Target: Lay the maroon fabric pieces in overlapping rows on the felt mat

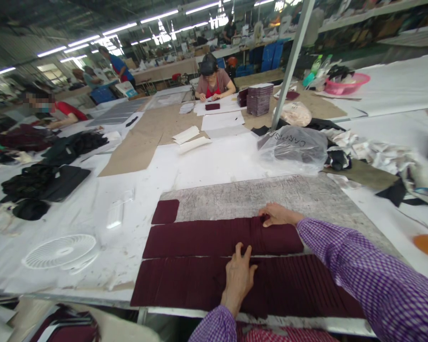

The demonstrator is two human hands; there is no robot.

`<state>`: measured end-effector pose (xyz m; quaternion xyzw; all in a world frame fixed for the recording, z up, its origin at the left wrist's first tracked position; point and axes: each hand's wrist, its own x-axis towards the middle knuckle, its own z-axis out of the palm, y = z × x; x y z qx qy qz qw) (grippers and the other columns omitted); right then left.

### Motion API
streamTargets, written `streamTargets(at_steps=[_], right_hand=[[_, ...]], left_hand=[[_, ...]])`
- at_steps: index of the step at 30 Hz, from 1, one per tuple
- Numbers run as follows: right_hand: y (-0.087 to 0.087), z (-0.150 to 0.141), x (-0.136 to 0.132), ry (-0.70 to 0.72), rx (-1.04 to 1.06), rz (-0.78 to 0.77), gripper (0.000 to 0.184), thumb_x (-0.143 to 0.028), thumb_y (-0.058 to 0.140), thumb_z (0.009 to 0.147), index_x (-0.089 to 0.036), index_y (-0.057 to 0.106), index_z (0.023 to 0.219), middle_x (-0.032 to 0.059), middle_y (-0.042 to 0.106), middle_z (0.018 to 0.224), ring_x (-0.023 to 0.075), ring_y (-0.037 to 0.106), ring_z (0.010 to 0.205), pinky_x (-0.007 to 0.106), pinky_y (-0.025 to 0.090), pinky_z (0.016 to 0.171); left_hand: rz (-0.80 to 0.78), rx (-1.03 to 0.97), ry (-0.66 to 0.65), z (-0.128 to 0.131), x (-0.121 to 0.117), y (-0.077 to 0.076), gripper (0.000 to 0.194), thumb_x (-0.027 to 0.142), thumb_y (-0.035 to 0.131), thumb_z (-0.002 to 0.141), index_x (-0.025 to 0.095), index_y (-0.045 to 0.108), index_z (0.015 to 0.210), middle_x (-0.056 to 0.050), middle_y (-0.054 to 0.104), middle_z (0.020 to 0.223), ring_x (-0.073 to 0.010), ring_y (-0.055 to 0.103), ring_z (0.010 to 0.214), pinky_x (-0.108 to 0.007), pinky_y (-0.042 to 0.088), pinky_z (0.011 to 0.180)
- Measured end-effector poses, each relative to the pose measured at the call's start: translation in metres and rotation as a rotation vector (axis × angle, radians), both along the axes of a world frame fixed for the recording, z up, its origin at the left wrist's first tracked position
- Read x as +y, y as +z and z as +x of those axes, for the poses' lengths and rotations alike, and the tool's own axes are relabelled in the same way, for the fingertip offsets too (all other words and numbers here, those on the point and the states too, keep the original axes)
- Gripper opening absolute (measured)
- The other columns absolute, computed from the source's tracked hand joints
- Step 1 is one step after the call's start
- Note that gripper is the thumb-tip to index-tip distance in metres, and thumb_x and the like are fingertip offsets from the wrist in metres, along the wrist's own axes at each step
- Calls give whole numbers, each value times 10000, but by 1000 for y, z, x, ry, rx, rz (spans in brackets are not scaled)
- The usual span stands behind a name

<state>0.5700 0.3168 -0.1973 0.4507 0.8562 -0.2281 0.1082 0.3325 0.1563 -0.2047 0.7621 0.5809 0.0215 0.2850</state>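
Both hands are apart, on maroon cloth (207,237) at six o'clock. With fingers spread, the left hand (238,278) rests where the near row (174,285) meets the far row (192,241); the right hand (278,215) bends its fingers at the far row's back edge (whether it pinches cloth, I cannot tell). Outward, a white fan (60,251) lies at eight o'clock, a plastic bag (294,152) at three, a co-worker (226,81) at twelve.

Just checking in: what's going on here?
The person's right hand is at the far edge of a long row of maroon fabric pieces; the left hand is spread over a second, nearer maroon row, reaching over the first. One maroon fabric piece with rounded corners lies beyond the first row's left end.
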Motion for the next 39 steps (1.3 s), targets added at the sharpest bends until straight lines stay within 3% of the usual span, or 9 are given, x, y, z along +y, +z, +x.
streamTargets(at_steps=[7,15,19,24,33,39], right_hand=[[2,9,4,-15,37,-124,220,-344,576,886,-146,635,960,30,669,924,177,637,830,378,519,765],[-1,8,9,12,10,-160,207,-326,594,878,-146,637,970,34,674,944,182,643,848,394,522,786],[-4,8,10,19,-17,-145,215,-321,597,876,-149,631,1002,46,665,997,198,633,908,419,511,821],[-2,5,8,16,-41,-122,221,-315,598,876,-154,626,1024,55,654,1044,207,621,951,430,502,843],[3,1,0,-22,-45,-71,197,-322,595,875,-154,627,975,41,654,977,188,626,881,397,514,792],[9,2,-17,-54,41,49,282,-297,563,892,-166,550,1142,53,620,1041,197,610,888,402,503,789]], left_hand=[[-16,8,-5,1,-1,1,549,267,491,855,283,336,1382,-94,318,1445,-266,531,1148,-394,485,912],[-28,4,-9,1,0,2,542,269,484,860,275,338,1382,-100,315,1447,-271,516,1170,-408,481,921],[-39,7,-8,2,0,3,572,249,480,862,273,298,1404,-111,306,1448,-283,506,1184,-422,480,922],[-56,10,-27,5,6,5,741,215,538,829,363,149,1442,-121,298,1434,-299,557,1125,-445,507,871],[-89,32,-42,7,9,6,646,211,543,828,389,289,1395,-125,258,1459,-319,553,1137,-468,497,886],[-115,30,-36,7,10,9,635,218,546,825,372,307,1392,-120,249,1471,-308,548,1148,-441,483,914]])
